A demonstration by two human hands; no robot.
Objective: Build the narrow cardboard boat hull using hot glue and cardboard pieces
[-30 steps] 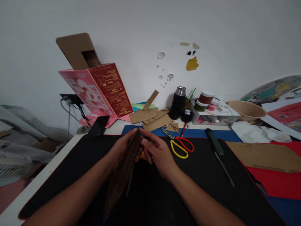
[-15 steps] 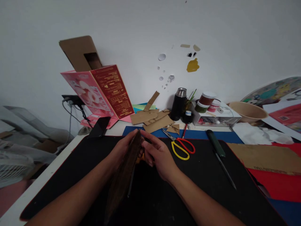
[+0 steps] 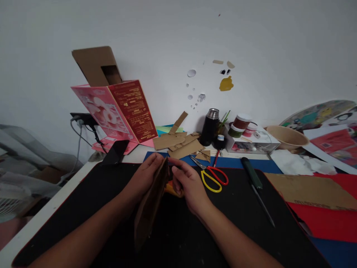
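Observation:
A piece of brown cardboard (image 3: 149, 208) stands on edge between my hands over the black mat. My left hand (image 3: 147, 172) grips its left face near the far end, fingers closed on it. On the other side, my right hand (image 3: 187, 183) is closed around an orange object (image 3: 173, 189), its index finger reaching to the cardboard's far tip. Most of the orange object is hidden by the fingers and the cardboard, so its kind is unclear. Scissors (image 3: 213, 178) with one yellow and one red handle lie just right of my right hand.
Behind my hands lie cardboard scraps (image 3: 185, 143). A black thermos (image 3: 209, 128), an ink bottle (image 3: 219, 141) and paint jars (image 3: 241, 124) stand at the back. A green-handled pointed tool (image 3: 252, 175) rests on the mat (image 3: 237, 223); a phone (image 3: 115, 152) lies left.
The cardboard has turned a little, and its near end has come up and to the right. More of the orange object shows under my right hand. The view has shifted slightly.

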